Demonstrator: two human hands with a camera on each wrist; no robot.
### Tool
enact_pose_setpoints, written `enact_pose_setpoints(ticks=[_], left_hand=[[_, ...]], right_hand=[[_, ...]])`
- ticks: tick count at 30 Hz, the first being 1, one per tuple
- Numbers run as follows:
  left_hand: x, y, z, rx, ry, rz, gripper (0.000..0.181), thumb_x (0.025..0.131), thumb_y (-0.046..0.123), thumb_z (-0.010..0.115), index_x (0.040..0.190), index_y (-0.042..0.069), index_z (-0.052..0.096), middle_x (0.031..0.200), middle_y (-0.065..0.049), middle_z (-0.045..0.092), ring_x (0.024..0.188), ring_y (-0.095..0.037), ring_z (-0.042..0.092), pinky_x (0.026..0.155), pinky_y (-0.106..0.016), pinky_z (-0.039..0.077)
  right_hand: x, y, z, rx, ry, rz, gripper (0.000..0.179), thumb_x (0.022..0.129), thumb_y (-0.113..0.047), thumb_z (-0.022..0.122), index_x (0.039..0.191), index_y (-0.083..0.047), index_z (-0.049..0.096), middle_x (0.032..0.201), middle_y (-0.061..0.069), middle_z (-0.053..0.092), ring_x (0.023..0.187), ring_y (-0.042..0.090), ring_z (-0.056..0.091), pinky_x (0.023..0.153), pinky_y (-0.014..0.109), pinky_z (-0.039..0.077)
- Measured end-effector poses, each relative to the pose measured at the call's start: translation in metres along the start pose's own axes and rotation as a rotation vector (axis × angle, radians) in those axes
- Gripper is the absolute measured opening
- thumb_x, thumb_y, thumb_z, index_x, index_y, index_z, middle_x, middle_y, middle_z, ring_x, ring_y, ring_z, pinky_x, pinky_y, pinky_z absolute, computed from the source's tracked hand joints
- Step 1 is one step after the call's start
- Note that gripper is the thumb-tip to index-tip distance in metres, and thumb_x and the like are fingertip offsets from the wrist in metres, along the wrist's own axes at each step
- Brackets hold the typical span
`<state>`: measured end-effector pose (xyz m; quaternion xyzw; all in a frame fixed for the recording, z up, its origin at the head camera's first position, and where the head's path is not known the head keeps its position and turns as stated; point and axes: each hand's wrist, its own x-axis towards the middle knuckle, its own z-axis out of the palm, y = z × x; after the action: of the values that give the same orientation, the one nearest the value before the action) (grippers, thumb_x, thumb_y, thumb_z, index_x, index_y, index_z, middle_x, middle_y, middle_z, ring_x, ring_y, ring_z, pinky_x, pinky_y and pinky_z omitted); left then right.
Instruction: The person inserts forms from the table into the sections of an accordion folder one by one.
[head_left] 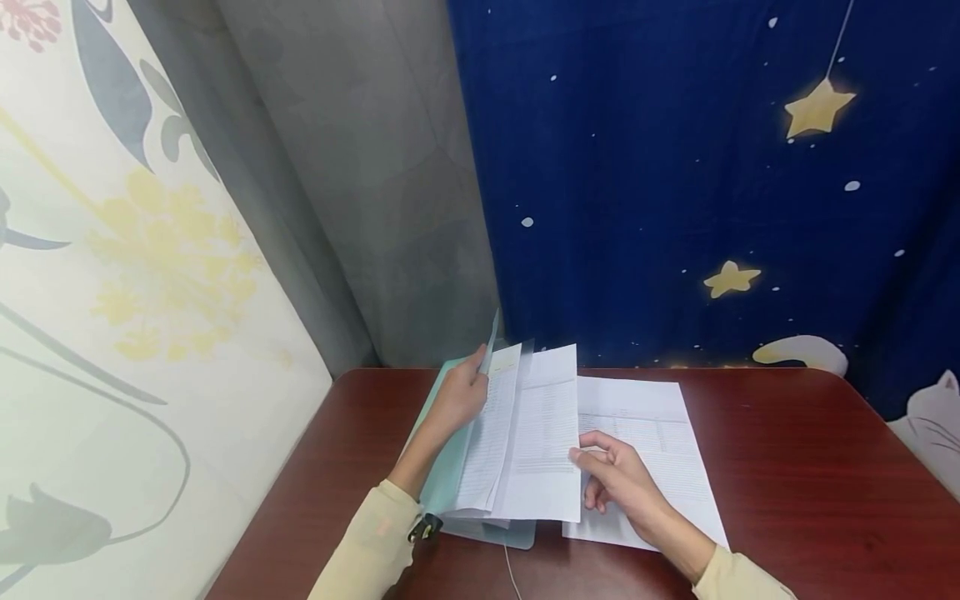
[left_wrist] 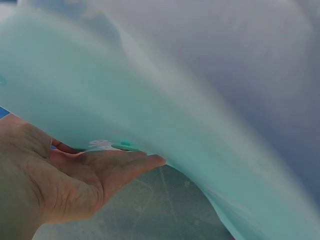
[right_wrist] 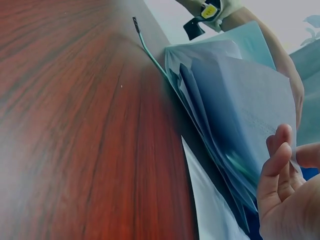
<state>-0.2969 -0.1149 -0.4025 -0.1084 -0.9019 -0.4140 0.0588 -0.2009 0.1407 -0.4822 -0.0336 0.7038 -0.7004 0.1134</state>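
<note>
A teal folder [head_left: 447,467] with clear sleeves and printed pages lies spread on the table in the head view. My left hand [head_left: 457,402] holds a raised leaf of it near the top; in the left wrist view its fingers lie along the teal leaf [left_wrist: 95,105], the thumb mostly hidden. With thumb and fingers, my right hand [head_left: 622,483] pinches the right edge of a printed sheet [head_left: 543,433], which stands partly out over the folder's right side. Another printed sheet [head_left: 686,475] lies flat on the table beneath the right hand.
The dark red wooden table [head_left: 795,467] runs under everything. A thin cord [head_left: 512,571] hangs from the folder's near edge. A grey curtain [head_left: 360,167] and a blue star-patterned curtain [head_left: 645,167] stand behind, and a flowered white curtain [head_left: 150,317] borders the left side.
</note>
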Motion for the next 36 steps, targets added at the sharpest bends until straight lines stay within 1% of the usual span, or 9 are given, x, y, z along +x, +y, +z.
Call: enact_pose_setpoints(ticks=[5, 8, 11, 15, 19, 23, 24, 29, 36], left_hand=[[-0.001, 0.001, 0.0, -0.002, 0.008, 0.005, 0.061, 0.103, 0.007, 0.041, 0.163, 0.005, 0.038, 0.167, -0.016, 0.043, 0.051, -0.015, 0.033, 0.051, -0.027, 0.034], [-0.001, 0.001, 0.0, -0.007, 0.011, 0.004, 0.061, 0.102, 0.008, 0.041, 0.163, 0.006, 0.038, 0.166, -0.015, 0.044, 0.049, -0.015, 0.032, 0.048, -0.027, 0.033], [-0.001, 0.0, 0.001, 0.004, 0.011, 0.001, 0.061, 0.103, 0.009, 0.04, 0.164, 0.007, 0.038, 0.167, -0.014, 0.044, 0.051, -0.018, 0.036, 0.048, -0.027, 0.034], [-0.001, -0.002, 0.002, 0.02, 0.014, -0.001, 0.06, 0.103, 0.01, 0.04, 0.164, 0.007, 0.039, 0.167, -0.013, 0.044, 0.077, -0.026, 0.057, 0.054, -0.028, 0.038], [0.0, -0.002, 0.002, 0.024, 0.022, 0.009, 0.059, 0.104, 0.009, 0.041, 0.163, 0.006, 0.039, 0.167, -0.013, 0.044, 0.108, -0.032, 0.064, 0.063, -0.03, 0.041], [0.0, -0.001, 0.002, 0.024, 0.024, 0.012, 0.058, 0.105, 0.008, 0.041, 0.163, 0.005, 0.039, 0.167, -0.013, 0.044, 0.112, -0.035, 0.064, 0.065, -0.035, 0.043], [0.0, 0.0, 0.002, 0.028, 0.026, 0.011, 0.058, 0.105, 0.009, 0.041, 0.163, 0.004, 0.04, 0.167, -0.013, 0.044, 0.116, -0.034, 0.063, 0.068, -0.035, 0.045], [0.0, 0.001, 0.001, 0.025, 0.029, 0.003, 0.059, 0.104, 0.01, 0.041, 0.163, 0.006, 0.04, 0.167, -0.012, 0.044, 0.125, -0.031, 0.06, 0.078, -0.036, 0.047], [0.0, -0.001, 0.0, 0.023, 0.026, -0.003, 0.059, 0.104, 0.011, 0.042, 0.163, 0.009, 0.04, 0.166, -0.013, 0.046, 0.097, -0.035, 0.064, 0.057, -0.03, 0.039]], right_hand=[[0.003, 0.001, 0.01, -0.012, -0.001, 0.001, 0.052, 0.101, -0.028, 0.068, 0.139, 0.004, 0.053, 0.071, 0.001, 0.072, 0.046, 0.012, 0.058, 0.046, 0.024, 0.045], [0.005, 0.001, 0.015, -0.015, -0.005, -0.001, 0.052, 0.101, -0.028, 0.069, 0.139, 0.004, 0.054, 0.069, 0.003, 0.072, 0.046, 0.011, 0.058, 0.047, 0.024, 0.046], [0.008, 0.001, 0.021, -0.015, -0.004, -0.006, 0.051, 0.101, -0.027, 0.069, 0.139, 0.005, 0.055, 0.065, 0.004, 0.069, 0.046, 0.012, 0.058, 0.047, 0.024, 0.046], [0.012, 0.001, 0.027, -0.012, -0.001, -0.009, 0.05, 0.101, -0.026, 0.069, 0.138, 0.005, 0.056, 0.062, 0.003, 0.065, 0.047, 0.012, 0.058, 0.048, 0.024, 0.047], [0.015, 0.0, 0.035, -0.017, -0.002, -0.017, 0.048, 0.1, -0.027, 0.069, 0.135, 0.005, 0.058, 0.064, 0.002, 0.067, 0.047, 0.012, 0.058, 0.048, 0.024, 0.047], [0.018, 0.0, 0.045, -0.038, -0.025, -0.046, 0.047, 0.1, -0.026, 0.068, 0.135, 0.005, 0.058, 0.073, 0.003, 0.073, 0.048, 0.011, 0.059, 0.047, 0.023, 0.047], [0.019, 0.0, 0.047, -0.045, -0.033, -0.056, 0.047, 0.1, -0.025, 0.068, 0.136, 0.005, 0.059, 0.073, 0.004, 0.073, 0.048, 0.011, 0.059, 0.047, 0.023, 0.047], [0.022, 0.0, 0.054, -0.069, -0.051, -0.08, 0.044, 0.101, -0.021, 0.067, 0.135, 0.006, 0.06, 0.067, 0.008, 0.07, 0.049, 0.011, 0.059, 0.046, 0.023, 0.047], [0.029, -0.001, 0.062, -0.112, -0.029, -0.089, 0.054, 0.101, -0.021, 0.067, 0.142, 0.011, 0.056, 0.069, 0.016, 0.072, 0.047, 0.01, 0.058, 0.045, 0.023, 0.046]])
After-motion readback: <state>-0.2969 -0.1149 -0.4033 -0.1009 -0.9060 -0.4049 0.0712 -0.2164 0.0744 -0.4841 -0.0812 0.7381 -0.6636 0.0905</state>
